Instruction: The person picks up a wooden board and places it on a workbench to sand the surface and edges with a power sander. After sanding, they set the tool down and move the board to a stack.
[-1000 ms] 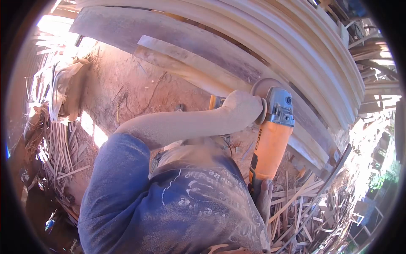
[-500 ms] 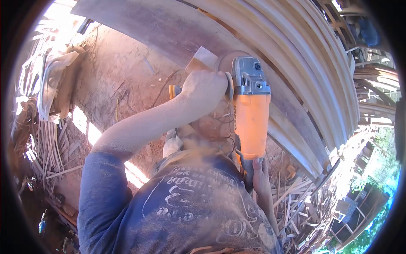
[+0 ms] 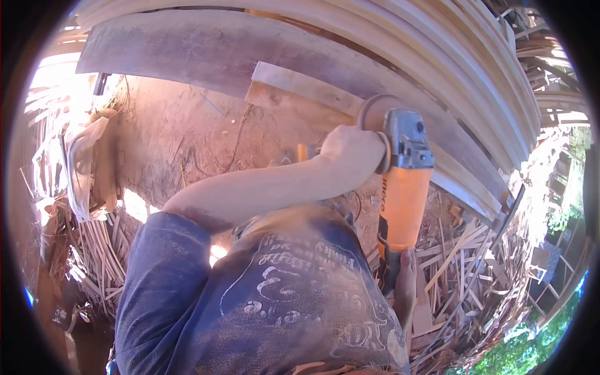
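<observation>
An orange power tool with a grey metal head and a round disc lies across the right of centre. My left hand is wrapped round its side handle, beside the head. At the rear grip, my right hand is closed on the dark end of the tool, its fingers partly hidden. The disc meets the right end of a short pale wooden piece, which rests on a long dark board. Contact between disc and wood is hard to make out.
Long curved wooden strips are stacked beyond the board. Thin wood offcuts cover the ground at the right, with more offcuts at the left. Bare earth shows below the board.
The tool and both hands have shifted right and slightly down in view. More of the short wooden piece shows, left of the disc. The whole view has also shifted.
</observation>
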The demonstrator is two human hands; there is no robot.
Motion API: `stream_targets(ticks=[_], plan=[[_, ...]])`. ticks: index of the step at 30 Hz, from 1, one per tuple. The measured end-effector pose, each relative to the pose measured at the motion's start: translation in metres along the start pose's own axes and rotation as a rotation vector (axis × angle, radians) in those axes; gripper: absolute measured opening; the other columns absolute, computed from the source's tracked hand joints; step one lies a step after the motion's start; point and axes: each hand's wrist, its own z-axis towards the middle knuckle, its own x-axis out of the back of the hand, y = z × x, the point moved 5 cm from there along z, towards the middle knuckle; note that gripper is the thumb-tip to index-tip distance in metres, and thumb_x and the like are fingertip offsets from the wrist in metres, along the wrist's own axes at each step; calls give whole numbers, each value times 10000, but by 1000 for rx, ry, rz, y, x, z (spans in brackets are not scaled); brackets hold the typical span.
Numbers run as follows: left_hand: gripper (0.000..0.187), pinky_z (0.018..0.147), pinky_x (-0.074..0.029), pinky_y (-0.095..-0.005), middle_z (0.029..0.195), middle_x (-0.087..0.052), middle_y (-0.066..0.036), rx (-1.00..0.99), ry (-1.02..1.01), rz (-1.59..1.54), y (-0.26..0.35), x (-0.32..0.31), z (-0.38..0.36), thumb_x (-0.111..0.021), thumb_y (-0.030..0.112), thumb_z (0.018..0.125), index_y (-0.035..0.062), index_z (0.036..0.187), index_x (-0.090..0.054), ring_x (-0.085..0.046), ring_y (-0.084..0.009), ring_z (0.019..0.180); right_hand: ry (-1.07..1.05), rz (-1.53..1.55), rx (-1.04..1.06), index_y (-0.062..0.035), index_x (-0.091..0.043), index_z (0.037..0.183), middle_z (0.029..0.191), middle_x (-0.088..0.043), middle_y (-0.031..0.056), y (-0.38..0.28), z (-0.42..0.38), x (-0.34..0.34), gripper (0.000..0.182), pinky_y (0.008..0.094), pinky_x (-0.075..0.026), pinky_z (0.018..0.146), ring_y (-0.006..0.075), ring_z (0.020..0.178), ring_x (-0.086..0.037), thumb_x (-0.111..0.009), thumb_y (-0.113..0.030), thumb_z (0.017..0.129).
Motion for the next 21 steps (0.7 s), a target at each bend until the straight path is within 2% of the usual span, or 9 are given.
stream_targets(ticks=[2,6,8,12,14,16,18,20,21], plan=[[159,677,-574,-367,925,-751,-103,-109,-49,9,28,-8,30,-683,129,792,80,938,-724,-743,-258,846,90,181,-123,-19,-515,1294,940,-638,111,31,-13,12,595,315,-537,592,180,716,-640,-441,-541,1017],[181,611,-563,-356,801,-724,-69,-119,106,191,34,-1,44,-691,159,786,60,935,-667,-735,-233,753,28,394,-181,-28,-551,1219,927,-636,111,29,-13,-5,598,310,-548,583,186,700,-645,-385,-571,1028],[188,593,-562,-349,792,-722,-78,-80,124,172,6,8,35,-690,164,788,51,934,-660,-734,-242,736,-3,313,-167,-9,-543,1259,1009,-642,127,15,-5,-19,615,326,-553,687,201,812,-654,-409,-562,1026],[158,575,-569,-367,797,-725,-106,73,222,185,-72,47,-23,-667,149,805,41,919,-645,-734,-270,722,71,102,-18,-47,-537,1160,759,-624,91,-27,23,-73,570,314,-528,524,194,598,-625,-441,-588,1006],[168,596,-574,-401,801,-723,-137,199,237,216,-105,65,-59,-662,143,803,31,927,-637,-732,-296,730,-167,-82,-18,9,-403,1466,1306,-577,140,-63,30,-98,617,337,-429,1010,209,1183,-540,-517,-408,1026],[197,660,-580,-423,851,-723,-168,353,199,197,-132,84,-90,-675,133,791,18,945,-633,-732,-318,799,-259,-119,45,1,-392,1473,1295,-583,124,-96,36,-140,606,321,-450,979,189,1162,-545,-525,-386,1026],[210,703,-583,-430,895,-725,-184,467,184,163,-155,91,-110,-685,122,784,11,954,-632,-733,-326,854,-361,-173,127,-40,-466,1307,963,-609,93,-110,50,-168,527,296,-488,687,157,796,-585,-525,-473,1013],[209,702,-581,-443,885,-721,-191,534,199,165,-173,93,-122,-680,119,788,4,957,-632,-730,-341,846,-422,-179,145,-45,-459,1311,946,-616,89,-115,53,-178,522,285,-501,654,146,758,-597,-529,-467,1012],[208,700,-582,-438,879,-722,-188,516,205,175,-173,93,-122,-678,116,791,5,960,-631,-731,-338,843,-434,-159,116,-29,-416,1398,1094,-611,99,-116,53,-180,555,286,-495,767,151,904,-589,-533,-417,1018]])
